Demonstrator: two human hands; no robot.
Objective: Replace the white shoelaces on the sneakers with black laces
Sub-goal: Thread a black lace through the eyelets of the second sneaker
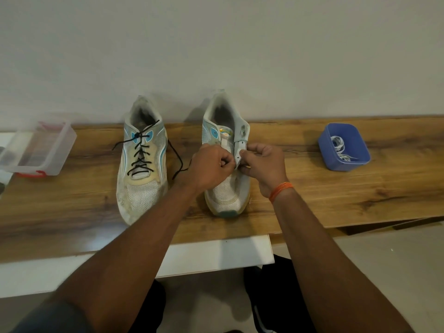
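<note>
The desk (312,188) is wood-grain board, brown and faintly glossy, with a smooth white edge. Both sneakers, the left sneaker (141,164) and the right sneaker (227,188), have scuffed, matt white mesh cloth uppers. The black lace (140,150) looks like woven cord. The clear box (39,147) and the blue tub (343,146) are smooth plastic.

Dirty white mesh sneakers (141,164) with turquoise accents; black lace (140,150) on the left one. Blue tub (343,146), clear box (38,146) with red clips, brown wood-grain table (336,188), orange wristband (280,191).
</note>
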